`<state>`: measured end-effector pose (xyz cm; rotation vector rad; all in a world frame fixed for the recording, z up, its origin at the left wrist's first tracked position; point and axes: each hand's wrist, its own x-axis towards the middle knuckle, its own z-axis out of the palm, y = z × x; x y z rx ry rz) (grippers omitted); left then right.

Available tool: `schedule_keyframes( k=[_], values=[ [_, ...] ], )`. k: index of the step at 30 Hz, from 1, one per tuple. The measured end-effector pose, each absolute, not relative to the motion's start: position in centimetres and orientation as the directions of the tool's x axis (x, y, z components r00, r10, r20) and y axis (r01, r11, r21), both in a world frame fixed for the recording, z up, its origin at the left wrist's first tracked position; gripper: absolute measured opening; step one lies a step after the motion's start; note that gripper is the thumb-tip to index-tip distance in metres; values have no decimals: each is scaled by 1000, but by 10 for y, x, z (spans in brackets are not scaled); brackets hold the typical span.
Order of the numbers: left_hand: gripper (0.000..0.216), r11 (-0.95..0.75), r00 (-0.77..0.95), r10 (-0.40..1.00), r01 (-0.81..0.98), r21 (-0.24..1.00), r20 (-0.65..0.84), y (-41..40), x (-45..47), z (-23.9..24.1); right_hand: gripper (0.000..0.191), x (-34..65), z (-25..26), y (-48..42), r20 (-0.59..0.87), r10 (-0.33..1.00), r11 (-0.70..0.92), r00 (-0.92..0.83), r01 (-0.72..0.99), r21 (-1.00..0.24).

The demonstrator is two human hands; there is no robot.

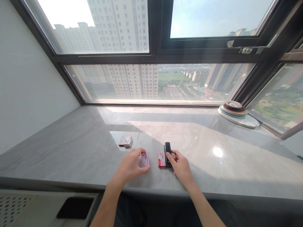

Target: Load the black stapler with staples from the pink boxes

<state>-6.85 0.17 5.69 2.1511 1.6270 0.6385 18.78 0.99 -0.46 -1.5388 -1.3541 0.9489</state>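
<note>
On the grey sill, my left hand (132,164) grips a small pink-and-white box (145,160) between thumb and fingers. My right hand (181,165) is closed on a black stapler (168,151), the thumb on top and the fingers along its right side. A flat red-and-white box (162,160) lies against the stapler's left side, a short gap from the box in my left hand. Farther back to the left, a white box (128,141) sits beside a flat red-and-white box (121,141). The print on the boxes is too small to read.
A stack of round plate-like discs (234,110) stands at the back right by the window frame (153,59). Along the front runs the sill's edge (156,191). Below it at left, a dark flat rectangular object (75,207) lies on a white surface.
</note>
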Motion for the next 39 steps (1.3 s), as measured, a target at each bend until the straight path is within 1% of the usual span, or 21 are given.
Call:
schedule_keyframes(
  k=[3,5,8,12,16,17,19,20,21,22,23,24,25,27,29,33,34,36,39],
  values=[
    [46,-403,337,915,721,564,223,10,-29,57,58,188,-5,11,14,992,-29,125,339,-940],
    [45,-448,395,891,689,570,222,16,-13,52,55,189,-6,12,50,989,-2,139,354,-935],
    [52,-472,448,871,650,596,201,24,-4,40,51,191,-9,13,92,986,31,142,386,-922],
    [60,-470,455,867,612,636,203,25,-2,27,48,191,-11,11,72,992,26,106,383,-923],
    [74,-507,488,842,576,641,228,26,-6,30,50,190,-10,9,62,991,13,122,368,-930],
    [72,-521,480,838,568,636,258,30,-13,33,51,189,-10,8,60,990,9,130,365,-931],
    [56,-511,381,859,596,620,342,43,-39,39,53,189,-9,8,58,988,4,140,358,-934],
    [45,-466,272,881,637,614,387,52,-57,41,53,189,-9,7,59,988,4,144,356,-934],
    [45,-389,139,899,689,611,416,62,-79,41,52,189,-9,7,62,987,6,146,356,-935],
    [48,-278,10,914,744,607,406,72,-103,40,52,189,-8,7,63,987,7,146,357,-934],
    [52,-150,-89,930,792,591,356,81,-126,37,52,189,-8,7,64,987,8,146,358,-934],
    [54,-40,-140,951,827,560,275,88,-147,34,52,189,-8,7,64,987,8,145,359,-933],
    [55,-4,-140,965,836,548,221,93,-166,29,52,189,-8,7,62,988,6,144,359,-933],
    [54,19,-117,981,851,524,153,94,-190,20,51,190,-9,8,56,988,3,141,357,-934],
    [53,11,-81,990,862,506,116,85,-202,13,51,190,-10,9,53,988,-1,142,351,-936],
    [69,-13,-6,999,899,439,41,49,-205,11,52,189,-13,10,44,988,-8,150,331,-944],
    [70,-22,14,1000,904,427,22,40,-204,13,53,189,-13,10,43,988,-9,150,328,-945],
    [63,-37,46,999,902,430,-9,22,-197,20,52,189,-14,10,44,988,-8,149,331,-944],
    [47,-64,109,992,873,484,-66,1,-166,38,52,189,-14,10,46,988,-6,147,340,-940]
  ],
)
